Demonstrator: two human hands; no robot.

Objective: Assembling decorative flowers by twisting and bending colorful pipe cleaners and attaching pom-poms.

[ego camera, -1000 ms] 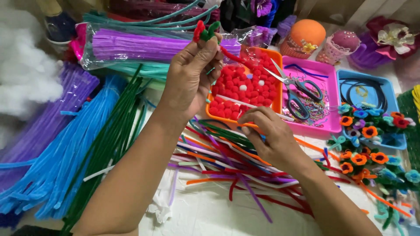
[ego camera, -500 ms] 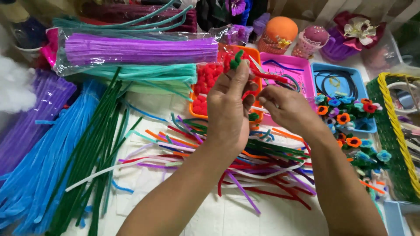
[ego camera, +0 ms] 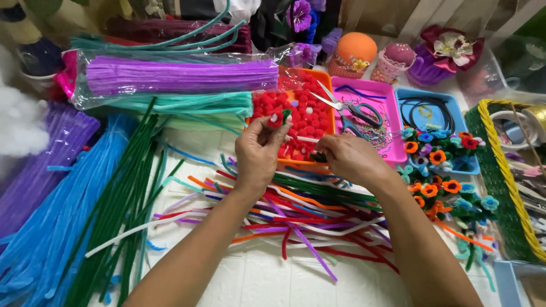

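Observation:
My left hand [ego camera: 259, 153] pinches a small red-and-green pipe-cleaner piece [ego camera: 278, 118] at its top, held over the orange tray [ego camera: 330, 79] of red pom-poms. A thin white stem [ego camera: 304, 139] runs from that piece toward my right hand [ego camera: 350, 158], whose fingers close on its other end, near a bit of green. Both hands hover just above a loose heap of mixed-colour pipe cleaners [ego camera: 301, 219] on the white table.
Scissors [ego camera: 352, 108] lie on a pink tray [ego camera: 375, 128]; a blue tray [ego camera: 438, 102] holds black cord. Pipe-cleaner flowers [ego camera: 441, 187] lie at right beside a green-and-yellow basket [ego camera: 500, 187]. Bagged purple pipe cleaners [ego camera: 176, 77] are behind; blue and green bundles [ego camera: 96, 210] lie at left.
Both hands have come down and apart from the raised position. The right hand, earlier on the heap, now grips the stem's other end. The view has shifted right.

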